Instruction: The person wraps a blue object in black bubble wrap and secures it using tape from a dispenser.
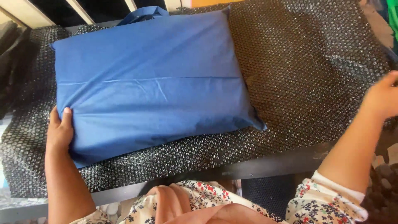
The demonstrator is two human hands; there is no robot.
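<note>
Currently the blue bag (153,79) is pinned at the near left corner of the bubble wrap (315,70) by the left hand (60,130), fingers together and flat on it. The right hand (383,97) is laid at the wrap's right edge, its fingers cut off from view; steadier pressure should be kept on the bag while the wrap is drawn over.

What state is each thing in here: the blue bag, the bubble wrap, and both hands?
Blue fabric bag: closed, full, lying flat on the wrap, handle at its far end.
Black bubble wrap: spread flat over the table, unwrapped.
Left hand: open, gripping the bag's near left corner.
Right hand: at the wrap's right edge; grip unclear.
</note>
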